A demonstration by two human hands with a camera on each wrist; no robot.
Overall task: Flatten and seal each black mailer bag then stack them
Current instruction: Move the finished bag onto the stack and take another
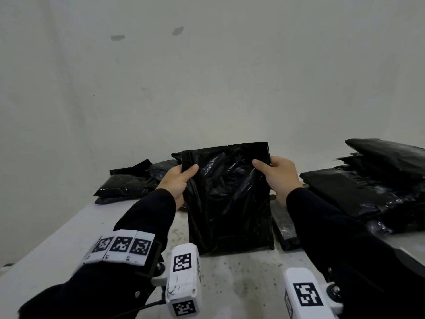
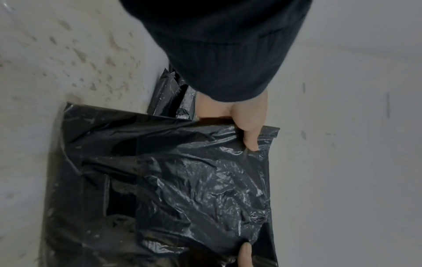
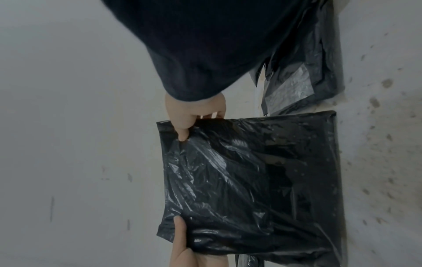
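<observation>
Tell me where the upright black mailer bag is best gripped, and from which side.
Grip the mailer bag at its two upper side edges, from left and right, as the left hand and right hand do. Its base rests on the table; the limp, wrinkled top would probably sag otherwise.

Dark ribbed-cuff sleeves (image 1: 147,217) cover both arms, with white wrist cameras (image 1: 184,279) and a band (image 1: 119,246) bearing black-and-white square markers

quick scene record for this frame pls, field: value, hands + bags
held bag: black mailer bag, upright, bottom edge on the table
left hand: grips the bag's upper left edge
right hand: grips its upper right edge
right of it: stack of black bags
far left: loose black bags
bag mouth: cannot tell if sealed
</observation>
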